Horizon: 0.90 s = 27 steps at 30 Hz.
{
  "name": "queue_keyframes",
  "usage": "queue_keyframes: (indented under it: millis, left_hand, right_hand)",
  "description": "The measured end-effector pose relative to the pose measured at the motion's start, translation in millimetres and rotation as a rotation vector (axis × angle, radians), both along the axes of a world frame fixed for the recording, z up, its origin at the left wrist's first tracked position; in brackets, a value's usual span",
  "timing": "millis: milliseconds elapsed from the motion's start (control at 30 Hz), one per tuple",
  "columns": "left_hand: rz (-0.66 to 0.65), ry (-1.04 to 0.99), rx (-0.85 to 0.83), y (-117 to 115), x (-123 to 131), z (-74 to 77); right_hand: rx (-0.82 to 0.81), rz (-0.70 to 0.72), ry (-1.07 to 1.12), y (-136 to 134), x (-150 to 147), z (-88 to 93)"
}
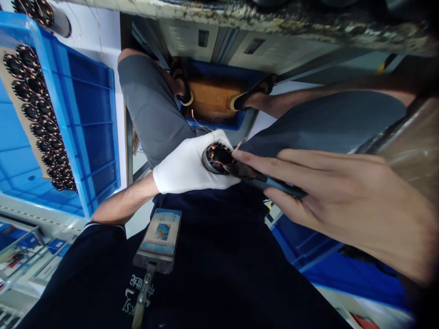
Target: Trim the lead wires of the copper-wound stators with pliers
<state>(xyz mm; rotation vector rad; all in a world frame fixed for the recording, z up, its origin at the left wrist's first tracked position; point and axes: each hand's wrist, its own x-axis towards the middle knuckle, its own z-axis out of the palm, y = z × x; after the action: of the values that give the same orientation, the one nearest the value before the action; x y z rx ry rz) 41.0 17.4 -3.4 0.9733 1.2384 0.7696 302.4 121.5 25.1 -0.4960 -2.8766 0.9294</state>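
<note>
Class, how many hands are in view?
2: the white-gloved left hand, around a round black-and-copper part; the bare right hand, beside it with a blue-and-black tool.

Single head view: camera riding on wearer's head, facing forward and steeply down along own body. Dark shirt (212,260) filling lower middle; grey shorts (154,109) spreading above it; sandalled foot (182,87) lying farther down, toward top. Bench edge (171,8) crossing uppermost strip. Right hand (343,187) looming close to lens; gloved left hand (187,162) sitting farther off, near center. Blue crate (91,105) entering at left.
</note>
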Motion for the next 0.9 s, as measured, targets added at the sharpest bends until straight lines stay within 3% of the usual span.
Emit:
queue_keyframes:
  millis: [200, 300, 467, 667, 800, 900]
  left_hand:
    - [-0.020, 0.433, 0.079, 3, 16, 7.4]
    - [-0.058, 0.459, 0.071, 5, 20, 10.1]
    - [-0.076, 0.490, 0.045, 6, 21, 12.8]
    - [-0.114, 0.522, 0.031, 4, 28, 15.0]
    - [-0.088, 0.377, 0.002, 1, 27, 5.8]
    - [-0.013, 0.024, -0.088, 1, 24, -4.6]
  right_hand:
    - [0.074, -0.014, -0.038, -3, -6, -7.0]
    - [0.087, -0.024, -0.040, -5, -2, -5.0]
    - [-0.055, -0.103, -0.026, -2, 1, -3.9]
    - [0.017, -0.078, -0.059, 0, -1, -9.6]
    - [-0.159, -0.117, -0.032, 3, 3, -11.7]
    - [-0.273, -0.171, -0.008, 1, 0, -12.0]
